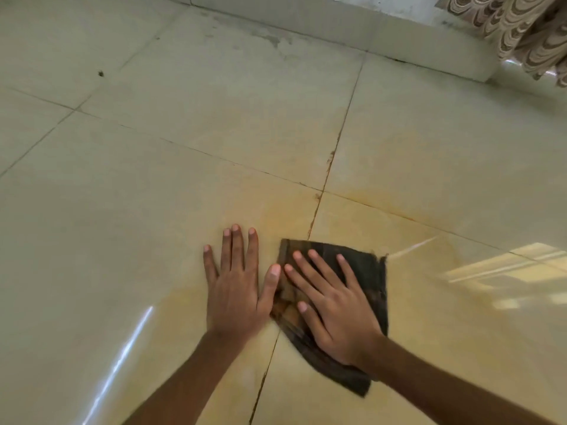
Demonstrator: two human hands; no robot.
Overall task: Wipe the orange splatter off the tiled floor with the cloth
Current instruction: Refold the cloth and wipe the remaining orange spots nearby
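Note:
A dark brown folded cloth point(368, 271) lies flat on the glossy beige tiled floor point(214, 133), across a grout line. My right hand point(334, 305) presses flat on the cloth with its fingers spread. My left hand point(236, 283) rests palm down on the bare tile just left of the cloth, its thumb touching the cloth's edge. A faint orange smear point(285, 219) tints the tiles above the hands and runs along the grout lines point(328, 167). Paler orange film spreads around and below the cloth.
A raised pale ledge point(399, 41) runs along the far side of the floor. A patterned brown-and-cream curtain point(527, 35) hangs at the top right. A small dark speck point(100, 74) sits on a tile at the upper left. Window light reflects off the tiles at right.

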